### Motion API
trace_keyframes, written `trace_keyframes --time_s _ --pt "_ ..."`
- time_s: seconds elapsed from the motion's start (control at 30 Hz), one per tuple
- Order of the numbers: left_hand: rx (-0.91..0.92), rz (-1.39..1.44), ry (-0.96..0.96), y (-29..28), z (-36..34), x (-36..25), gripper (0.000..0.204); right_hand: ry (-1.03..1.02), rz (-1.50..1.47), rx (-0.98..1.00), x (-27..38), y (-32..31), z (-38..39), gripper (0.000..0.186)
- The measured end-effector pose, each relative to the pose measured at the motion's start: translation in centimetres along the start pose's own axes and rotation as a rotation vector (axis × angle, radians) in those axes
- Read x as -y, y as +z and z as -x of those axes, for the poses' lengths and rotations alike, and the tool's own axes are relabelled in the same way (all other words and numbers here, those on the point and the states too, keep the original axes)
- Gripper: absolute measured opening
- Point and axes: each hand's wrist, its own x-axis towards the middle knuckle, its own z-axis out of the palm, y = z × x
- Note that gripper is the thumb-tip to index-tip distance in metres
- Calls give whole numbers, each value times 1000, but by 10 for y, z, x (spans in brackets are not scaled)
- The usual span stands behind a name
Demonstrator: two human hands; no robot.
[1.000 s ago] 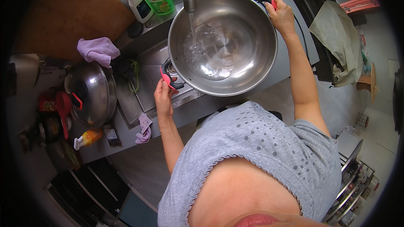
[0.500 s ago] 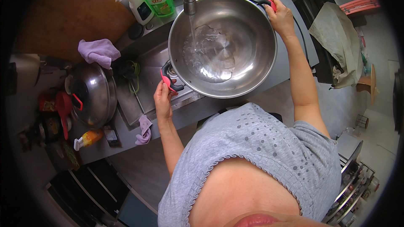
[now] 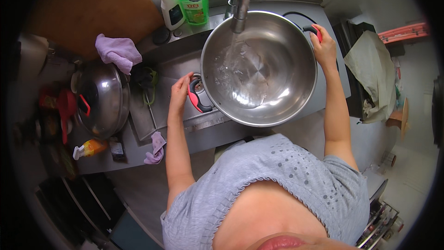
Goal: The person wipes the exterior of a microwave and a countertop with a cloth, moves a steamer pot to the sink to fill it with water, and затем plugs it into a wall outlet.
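A wide stainless steel wok (image 3: 290, 71) sits under the faucet (image 3: 241, 7), tilted slightly, over the sink's right side and the counter. Clear water (image 3: 245, 81) runs into it and pools on its bottom. My right hand (image 3: 326, 48) is wrapped round the red and black handle at the wok's far right. At the opposite side, my left hand (image 3: 178, 93) lies along the outer edge of the other red and black handle (image 3: 197, 96). Its fingers are stretched out, not wrapped round that handle; whether the fingertips touch it is hard to tell.
Left of the sink (image 3: 173, 71) stands a domed steel lid (image 3: 102, 99) with a purple cloth (image 3: 118, 53) above it. A smaller cloth (image 3: 156, 149) hangs at the counter's front edge. A spray bottle (image 3: 170, 7) and green pump bottle (image 3: 194, 5) stand behind the sink.
My left hand has loosened from the wok's left handle, its fingers straightening. My right hand keeps its grip. The whole scene has shifted lower in the picture; water still runs.
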Motion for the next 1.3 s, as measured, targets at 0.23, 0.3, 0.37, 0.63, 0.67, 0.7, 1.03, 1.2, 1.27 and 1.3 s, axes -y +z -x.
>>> trace_keyframes --time_s 0.23,0.3,0.37,0.63,0.67,0.7,1.03,1.2,1.27,1.3 --pt "211 -262 236 35 -122 -5 34 -16 -7 23 15 -1 -1 29" --pt "303 -372 395 47 -151 -8 35 -28 -21 20 23 -3 -1 29" --pt "294 -479 464 61 -169 -20 37 2 -25 47 25 -4 -2 27" --pt "327 -903 935 102 -195 -80 20 95 -14 115 30 -9 -3 29" --pt "358 -921 983 106 -199 -79 12 107 10 127 28 -10 -1 29" --pt "409 -899 1001 107 -206 -81 11 46 24 106 23 -8 -1 29" --pt "445 -1037 992 112 -207 -102 16 58 -20 30 19 -2 1 27" --pt "418 -1062 932 113 -205 -109 16 71 -9 35 22 -3 1 27" --pt "400 -1050 895 117 -202 -117 16 80 6 32 22 -5 1 27" --pt "387 -1042 876 119 -200 -121 16 85 14 31 23 -6 2 27"
